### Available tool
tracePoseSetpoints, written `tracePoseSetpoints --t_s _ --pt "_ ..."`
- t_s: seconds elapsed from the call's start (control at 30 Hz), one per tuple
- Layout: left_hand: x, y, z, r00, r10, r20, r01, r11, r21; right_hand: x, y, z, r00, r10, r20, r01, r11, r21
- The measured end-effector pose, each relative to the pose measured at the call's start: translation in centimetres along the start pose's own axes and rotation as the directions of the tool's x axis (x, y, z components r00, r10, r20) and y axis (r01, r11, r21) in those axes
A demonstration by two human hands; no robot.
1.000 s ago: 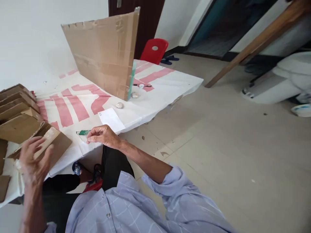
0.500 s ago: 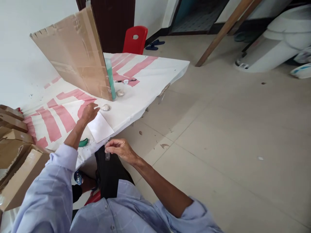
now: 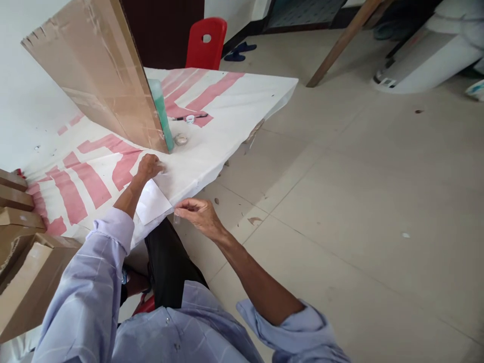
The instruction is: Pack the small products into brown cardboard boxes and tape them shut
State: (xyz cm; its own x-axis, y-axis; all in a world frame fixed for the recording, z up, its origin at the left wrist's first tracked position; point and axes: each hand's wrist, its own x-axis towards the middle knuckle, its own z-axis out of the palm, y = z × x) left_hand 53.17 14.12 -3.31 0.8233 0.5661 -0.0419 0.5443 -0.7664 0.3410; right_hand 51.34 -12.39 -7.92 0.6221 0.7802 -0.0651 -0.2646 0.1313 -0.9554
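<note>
My left hand is above the table at the top of a white sheet of paper. Its fingers are closed on what looks like a roll of clear tape, blurred and partly hidden by them. A second, similar roll lies a little farther back. Just off the table's front edge, my right hand pinches a short strip of clear tape that hangs below its fingertips, near the paper's corner.
A tall cardboard panel stands on the table beside a green block. Behind the rolls lies a black pen. Cardboard boxes crowd the left side. A red chair is beyond the table.
My left hand has moved right onto the nearer tape roll and closed on it. My right hand has shifted slightly up and right with its strip. The view has moved too.
</note>
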Motion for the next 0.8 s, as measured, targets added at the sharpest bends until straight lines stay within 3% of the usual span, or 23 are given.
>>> tracePoseSetpoints --t_s 0.17,0.27,0.33,0.5,0.6,0.7,0.8 --pt "-3.9 0.2 -1.9 0.989 0.104 0.106 -0.062 0.938 -0.340 2.0 -1.4 -1.2 0.999 -0.031 -0.026 0.028 0.992 -0.122" --pt "-7.9 0.7 -3.0 0.958 0.255 0.132 -0.106 0.741 -0.663 2.4 -2.2 -1.4 0.996 -0.083 -0.034 0.075 0.979 -0.190" --pt "-10.7 1.1 -3.6 0.942 0.317 0.115 -0.111 0.613 -0.782 2.2 -2.9 -1.3 0.991 -0.129 -0.031 0.119 0.969 -0.216" --pt "-15.9 1.7 -5.1 0.952 0.297 0.070 -0.098 0.517 -0.851 0.6 -4.5 -0.1 0.947 -0.320 0.045 0.317 0.897 -0.309" --pt "-17.9 1.2 -6.3 0.964 0.264 -0.030 -0.155 0.469 -0.870 -0.3 -4.9 0.6 0.895 -0.438 0.088 0.439 0.825 -0.356" --pt "-19.9 0.5 -7.7 0.964 0.224 -0.143 -0.230 0.431 -0.873 -1.0 -5.2 1.2 0.852 -0.513 0.105 0.509 0.764 -0.396" --pt "-22.0 0.0 -8.9 0.965 0.208 -0.162 -0.230 0.364 -0.902 -1.9 -6.1 2.1 0.825 -0.553 0.117 0.547 0.728 -0.412"
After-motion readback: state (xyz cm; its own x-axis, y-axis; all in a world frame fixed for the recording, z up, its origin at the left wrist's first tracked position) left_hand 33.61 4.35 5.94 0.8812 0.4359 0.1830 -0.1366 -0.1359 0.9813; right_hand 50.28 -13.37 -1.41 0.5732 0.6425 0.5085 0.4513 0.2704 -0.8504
